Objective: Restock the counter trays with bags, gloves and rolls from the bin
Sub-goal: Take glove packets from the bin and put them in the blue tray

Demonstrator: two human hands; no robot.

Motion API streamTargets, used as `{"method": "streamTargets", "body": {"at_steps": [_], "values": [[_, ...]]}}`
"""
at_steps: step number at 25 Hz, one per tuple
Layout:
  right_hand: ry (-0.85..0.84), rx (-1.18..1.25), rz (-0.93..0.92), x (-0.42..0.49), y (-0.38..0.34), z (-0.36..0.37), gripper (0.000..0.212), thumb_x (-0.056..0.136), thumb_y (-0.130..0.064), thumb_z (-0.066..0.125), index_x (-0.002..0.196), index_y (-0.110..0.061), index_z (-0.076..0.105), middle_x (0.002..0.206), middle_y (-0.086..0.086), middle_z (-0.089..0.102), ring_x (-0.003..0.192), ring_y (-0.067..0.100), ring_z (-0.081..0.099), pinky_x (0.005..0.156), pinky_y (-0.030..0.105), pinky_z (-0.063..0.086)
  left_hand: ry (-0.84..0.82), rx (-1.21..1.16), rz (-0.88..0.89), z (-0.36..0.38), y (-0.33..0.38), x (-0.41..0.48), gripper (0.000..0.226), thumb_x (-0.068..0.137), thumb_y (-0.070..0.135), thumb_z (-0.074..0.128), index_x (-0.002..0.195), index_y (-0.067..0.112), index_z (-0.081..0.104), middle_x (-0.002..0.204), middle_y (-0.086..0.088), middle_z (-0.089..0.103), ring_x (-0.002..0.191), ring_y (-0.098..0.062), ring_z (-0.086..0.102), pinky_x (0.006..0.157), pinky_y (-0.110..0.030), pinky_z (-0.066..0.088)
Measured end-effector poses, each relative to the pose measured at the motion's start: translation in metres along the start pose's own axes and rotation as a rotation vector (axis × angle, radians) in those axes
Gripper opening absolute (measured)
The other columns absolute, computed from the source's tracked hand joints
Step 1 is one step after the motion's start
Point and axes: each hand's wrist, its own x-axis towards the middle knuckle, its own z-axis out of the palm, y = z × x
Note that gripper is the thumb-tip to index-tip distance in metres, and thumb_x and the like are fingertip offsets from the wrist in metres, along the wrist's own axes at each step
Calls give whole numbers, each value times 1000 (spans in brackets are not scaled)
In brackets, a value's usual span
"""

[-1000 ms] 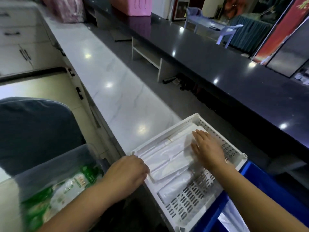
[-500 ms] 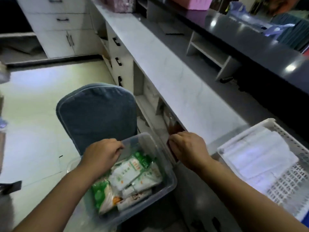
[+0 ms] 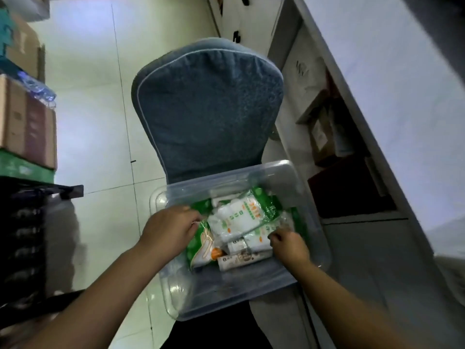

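Bin [image 3: 226, 180]: clear, on chair [image 3: 208, 109]; holds packs and a roll [image 3: 241, 259].
Top pack [image 3: 239, 217]: mid-bin, long axis near-left to far-right.
Left hand [image 3: 171, 227]: fingers curled at pack's left end; hold unclear.
Right hand [image 3: 289, 245]: fingers curled round pack's near-right corner.
Relation: pack lies between the hands, both at its edges; likely a two-handed lift.

The bin [image 3: 226, 293] is clear, smooth plastic with a slight sheen. The packets [image 3: 239, 219] inside are glossy green and white plastic film, crinkled. The chair back [image 3: 208, 109] is blue cloth, matt and nubby, with pale piping. The floor [image 3: 88, 96] is glossy tile. The boxes [image 3: 25, 122] are matt cardboard. The counter [image 3: 402, 96] is smooth and pale.
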Motion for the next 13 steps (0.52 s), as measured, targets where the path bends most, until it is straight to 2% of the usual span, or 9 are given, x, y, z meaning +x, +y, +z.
{"method": "streamTargets", "body": {"at_steps": [2, 5, 8, 10, 13], "values": [[-81, 252, 175, 33, 5, 29, 21, 88, -6, 50, 96, 4, 67, 86, 22, 68, 80, 33, 64, 72, 38, 51, -24, 30, -30, 19, -15, 10, 19, 86, 29, 56, 100, 28, 69, 97, 2, 70, 88, -23, 64, 63, -30, 47], [-49, 525, 413, 79, 3, 69, 29, 88, -2, 49, 115, 5, 57, 98, 25, 64, 86, 32, 60, 71, 36, 47, -38, 46, -97, 38, -35, 17, 14, 84, 26, 59, 92, 26, 70, 89, 0, 71, 80, -25, 65, 59, -32, 50], [-13, 675, 545, 117, -9, 98, 31, 86, -10, 56, 112, 6, 56, 106, 26, 64, 92, 38, 62, 71, 34, 49, -51, 40, -151, 58, -52, 23, 13, 83, 22, 61, 92, 25, 69, 86, 0, 71, 78, -25, 65, 58, -33, 51], [73, 825, 666, 132, -21, 112, 35, 83, -16, 64, 111, 5, 56, 111, 24, 64, 100, 39, 62, 74, 35, 49, -38, 29, -158, 69, -56, 26, 13, 82, 20, 63, 92, 24, 69, 84, 0, 71, 76, -25, 66, 57, -32, 50], [213, 1052, 914, 137, -40, 120, 51, 74, -21, 76, 113, 2, 54, 113, 17, 64, 98, 36, 62, 79, 37, 48, -25, -3, -174, 81, -50, 29, 12, 80, 19, 65, 91, 24, 70, 85, 1, 72, 76, -24, 66, 57, -30, 49]]}}
